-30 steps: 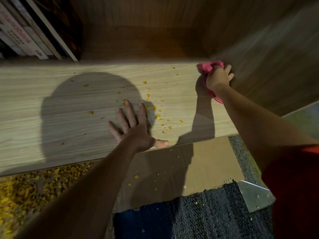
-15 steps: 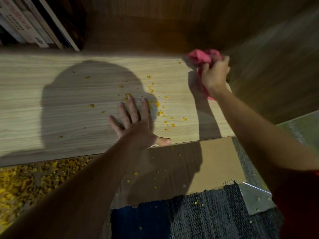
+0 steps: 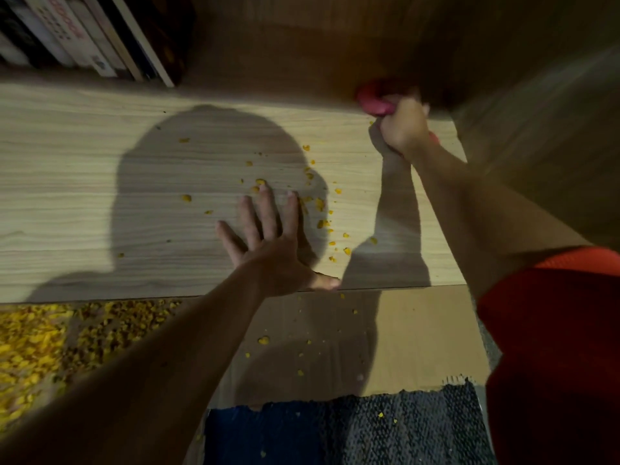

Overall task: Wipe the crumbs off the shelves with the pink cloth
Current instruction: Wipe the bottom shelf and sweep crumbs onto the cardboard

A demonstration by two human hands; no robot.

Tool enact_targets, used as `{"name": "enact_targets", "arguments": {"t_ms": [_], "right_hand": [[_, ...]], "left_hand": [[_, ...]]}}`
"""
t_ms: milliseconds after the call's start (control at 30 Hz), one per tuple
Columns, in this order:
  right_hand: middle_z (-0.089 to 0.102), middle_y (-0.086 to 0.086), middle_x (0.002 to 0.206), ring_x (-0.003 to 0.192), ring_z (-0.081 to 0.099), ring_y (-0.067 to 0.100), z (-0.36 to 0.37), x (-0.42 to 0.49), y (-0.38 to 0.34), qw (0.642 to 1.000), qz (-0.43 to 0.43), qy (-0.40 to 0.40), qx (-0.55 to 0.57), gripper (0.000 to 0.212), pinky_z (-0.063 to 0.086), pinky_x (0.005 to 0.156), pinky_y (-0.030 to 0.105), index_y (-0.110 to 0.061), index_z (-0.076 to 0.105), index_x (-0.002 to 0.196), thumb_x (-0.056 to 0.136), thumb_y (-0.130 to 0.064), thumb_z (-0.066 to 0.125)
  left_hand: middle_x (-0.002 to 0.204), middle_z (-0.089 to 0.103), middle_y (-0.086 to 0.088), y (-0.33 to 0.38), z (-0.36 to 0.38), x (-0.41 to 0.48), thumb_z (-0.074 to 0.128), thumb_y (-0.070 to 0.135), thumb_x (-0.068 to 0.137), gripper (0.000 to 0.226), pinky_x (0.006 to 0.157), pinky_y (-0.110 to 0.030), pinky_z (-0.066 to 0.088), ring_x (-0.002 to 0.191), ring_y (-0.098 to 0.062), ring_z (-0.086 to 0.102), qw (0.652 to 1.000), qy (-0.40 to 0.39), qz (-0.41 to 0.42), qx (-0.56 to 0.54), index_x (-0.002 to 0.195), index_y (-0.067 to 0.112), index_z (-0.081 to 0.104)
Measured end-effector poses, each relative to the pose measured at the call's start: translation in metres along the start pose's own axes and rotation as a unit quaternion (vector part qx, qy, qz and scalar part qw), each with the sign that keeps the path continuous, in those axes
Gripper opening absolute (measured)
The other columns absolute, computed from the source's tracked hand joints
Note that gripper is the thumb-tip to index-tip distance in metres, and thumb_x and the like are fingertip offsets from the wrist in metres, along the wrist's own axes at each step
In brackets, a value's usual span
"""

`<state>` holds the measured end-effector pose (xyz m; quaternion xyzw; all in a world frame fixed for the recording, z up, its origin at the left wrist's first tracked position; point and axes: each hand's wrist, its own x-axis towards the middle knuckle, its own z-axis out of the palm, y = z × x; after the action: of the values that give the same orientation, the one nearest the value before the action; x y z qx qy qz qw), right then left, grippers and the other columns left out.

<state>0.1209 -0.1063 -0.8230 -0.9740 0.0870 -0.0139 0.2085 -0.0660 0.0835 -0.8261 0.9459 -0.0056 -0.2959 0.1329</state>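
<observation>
A light wooden shelf [image 3: 84, 209] runs across the view. Yellow crumbs [image 3: 322, 223] lie scattered over its middle, mostly just right of my left hand. My left hand [image 3: 268, 243] rests flat on the shelf near the front edge, fingers spread, holding nothing. My right hand [image 3: 404, 129] is at the far right back corner of the shelf, fist closed around the bunched pink cloth [image 3: 374, 99], which pokes out beyond my fingers against the dark back wall.
Books [image 3: 84, 38] stand at the back left of the shelf. Below the front edge lie a cardboard sheet [image 3: 402, 337] with a few crumbs, a heap of yellow crumbs [image 3: 50, 347] at left, and dark carpet [image 3: 369, 431]. A wooden side wall [image 3: 536, 146] closes the right.
My right hand has carried the pink cloth further back into the right rear corner of the shelf. My left hand has stayed flat in place.
</observation>
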Motion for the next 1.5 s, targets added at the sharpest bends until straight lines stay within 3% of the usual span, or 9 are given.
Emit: {"name": "enact_targets", "arguments": {"t_ms": [300, 367, 467, 567, 700, 867, 1133, 1367, 1500], "right_hand": [[0.044, 0.014, 0.120, 0.117, 0.035, 0.030, 0.016, -0.115, -0.022, 0.978, -0.177, -0.066, 0.089, 0.040, 0.018, 0.082, 0.015, -0.014, 0.061, 0.120, 0.087, -0.001, 0.043], [0.045, 0.012, 0.115, 0.115, 0.037, 0.024, 0.011, -0.136, -0.021, 0.971, -0.181, -0.081, 0.131, 0.038, 0.022, 0.088, 0.014, -0.011, 0.064, 0.116, 0.085, 0.003, 0.046], [0.051, 0.002, 0.110, 0.100, 0.048, 0.008, -0.013, -0.125, -0.005, 0.972, -0.136, -0.038, 0.188, 0.030, 0.036, 0.086, 0.009, -0.014, 0.069, 0.102, 0.089, 0.000, 0.046], [0.055, 0.010, 0.125, 0.109, 0.058, 0.024, -0.035, -0.083, 0.020, 0.986, -0.041, 0.056, 0.154, 0.027, 0.049, 0.093, 0.029, -0.016, 0.065, 0.108, 0.088, -0.018, 0.047], [0.023, 0.020, 0.149, 0.136, 0.021, 0.041, -0.045, -0.040, 0.044, 0.995, 0.064, 0.038, -0.067, 0.036, 0.017, 0.115, 0.042, -0.005, 0.049, 0.128, 0.092, -0.009, 0.046], [0.008, 0.014, 0.156, 0.141, 0.011, 0.040, -0.026, -0.017, 0.037, 0.983, 0.131, 0.003, -0.127, 0.043, 0.020, 0.114, 0.047, 0.001, 0.040, 0.133, 0.093, -0.014, 0.045], [0.032, 0.016, 0.143, 0.131, 0.029, 0.039, -0.025, -0.042, 0.037, 0.994, 0.025, 0.025, -0.107, 0.033, 0.023, 0.113, 0.046, -0.002, 0.053, 0.120, 0.087, -0.007, 0.049], [0.049, 0.015, 0.116, 0.110, 0.043, 0.035, 0.005, -0.132, 0.004, 0.983, -0.184, -0.016, 0.008, 0.036, 0.029, 0.092, 0.031, -0.010, 0.063, 0.118, 0.086, -0.005, 0.047], [0.042, 0.011, 0.128, 0.118, 0.038, 0.030, -0.013, -0.104, 0.007, 0.994, -0.101, 0.026, 0.046, 0.038, 0.026, 0.105, 0.031, -0.014, 0.056, 0.126, 0.091, -0.006, 0.044]], "left_hand": [[0.145, -0.045, -0.008, -0.001, -0.004, -0.006, 0.066, 0.072, 0.059, 0.135, 0.104, -0.063, -0.019, 0.134, -0.033, -0.040, 1.000, -0.007, 0.010, -0.027, 0.141, 0.028, -0.031], [0.146, -0.044, -0.008, -0.001, -0.004, -0.008, 0.067, 0.070, 0.060, 0.135, 0.105, -0.063, -0.019, 0.134, -0.033, -0.040, 0.999, -0.001, 0.013, -0.032, 0.142, 0.027, -0.032], [0.147, -0.043, -0.008, -0.002, -0.004, -0.010, 0.068, 0.069, 0.059, 0.136, 0.105, -0.063, -0.019, 0.135, -0.032, -0.038, 0.999, 0.009, 0.021, -0.040, 0.143, 0.025, -0.030], [0.147, -0.043, -0.008, -0.003, -0.004, -0.010, 0.069, 0.069, 0.059, 0.137, 0.105, -0.062, -0.020, 0.135, -0.032, -0.039, 0.999, 0.005, 0.022, -0.043, 0.144, 0.023, -0.028], [0.146, -0.044, -0.009, -0.002, -0.005, -0.007, 0.069, 0.070, 0.058, 0.138, 0.105, -0.062, -0.019, 0.135, -0.033, -0.039, 0.999, -0.006, 0.016, -0.038, 0.143, 0.024, -0.029], [0.146, -0.044, -0.010, -0.003, -0.003, -0.004, 0.066, 0.074, 0.057, 0.138, 0.105, -0.063, -0.019, 0.135, -0.034, -0.038, 1.000, -0.008, 0.014, -0.018, 0.143, 0.024, -0.030], [0.146, -0.045, -0.008, -0.001, -0.005, -0.007, 0.066, 0.072, 0.059, 0.137, 0.108, -0.063, -0.016, 0.135, -0.034, -0.038, 1.000, -0.011, 0.006, -0.013, 0.142, 0.025, -0.031], [0.147, -0.042, -0.008, -0.002, -0.006, -0.009, 0.069, 0.069, 0.059, 0.135, 0.107, -0.063, -0.015, 0.136, -0.033, -0.037, 1.000, -0.007, 0.011, -0.029, 0.144, 0.026, -0.028], [0.146, -0.044, -0.009, -0.003, -0.005, -0.008, 0.068, 0.070, 0.060, 0.136, 0.107, -0.063, -0.016, 0.135, -0.034, -0.038, 1.000, -0.008, 0.012, -0.024, 0.143, 0.026, -0.030]]}}
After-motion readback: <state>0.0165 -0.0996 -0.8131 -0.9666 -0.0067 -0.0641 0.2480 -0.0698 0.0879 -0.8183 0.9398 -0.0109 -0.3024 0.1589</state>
